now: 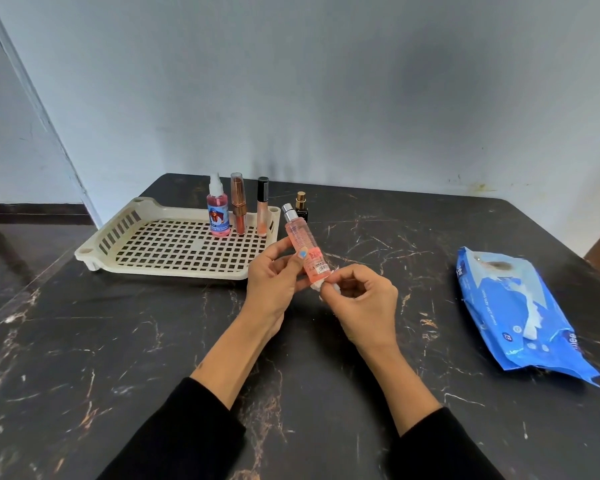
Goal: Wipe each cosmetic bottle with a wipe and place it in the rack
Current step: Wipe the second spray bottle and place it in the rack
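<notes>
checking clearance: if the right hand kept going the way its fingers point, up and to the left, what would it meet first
Probably the pink clear bottle itself: the right hand already pinches a white wipe at its base. Beyond it sits the left hand; depth is unclear.

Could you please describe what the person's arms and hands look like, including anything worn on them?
Both forearms are bare from wrist to mid-forearm, with black long sleeves pushed up toward the elbows. The left hand has a light blue painted thumbnail. No rings, watch or gloves show on it or the right hand.
</notes>
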